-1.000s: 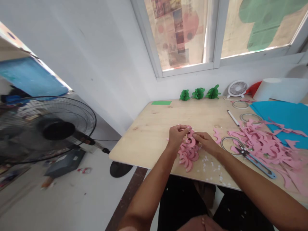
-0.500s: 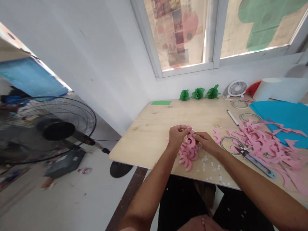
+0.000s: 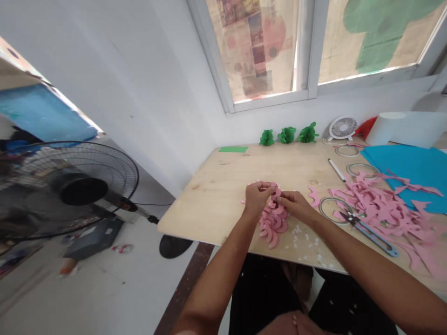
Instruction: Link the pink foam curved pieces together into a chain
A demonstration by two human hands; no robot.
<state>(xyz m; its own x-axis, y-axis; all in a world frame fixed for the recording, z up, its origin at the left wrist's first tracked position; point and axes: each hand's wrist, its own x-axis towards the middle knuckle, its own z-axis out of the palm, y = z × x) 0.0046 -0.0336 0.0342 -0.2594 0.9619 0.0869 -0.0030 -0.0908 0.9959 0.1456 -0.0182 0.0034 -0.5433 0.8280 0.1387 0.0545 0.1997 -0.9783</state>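
A cluster of curved pink paper pieces (image 3: pixel 274 221) lies near the front of the wooden table (image 3: pixel 209 195), joined or piled together. My left hand (image 3: pixel 257 194) pinches its upper end between thumb and fingers. From the other side, my right hand (image 3: pixel 292 203) has its thumb and fingers closed at the edge of the same pink paper. Small white scraps (image 3: pixel 307 239) are scattered on the wood below my right hand. A separate wavy pink piece (image 3: pixel 314 197) lies just to the right of that hand.
Rolls of tape (image 3: pixel 335 210), blue-handled scissors (image 3: pixel 372 235), a white marker (image 3: pixel 336 170) and pink paper offcuts (image 3: pixel 387 200) lie to the right, beside blue sheets (image 3: pixel 412 163). Green paper shapes (image 3: pixel 287 135) and a small white fan (image 3: pixel 342 127) stand along the wall. A large black fan (image 3: pixel 84 188) is left.
My right thumb and fingers have shifted slightly down along the pink paper. My left hand keeps its pinch in nearly the same place.
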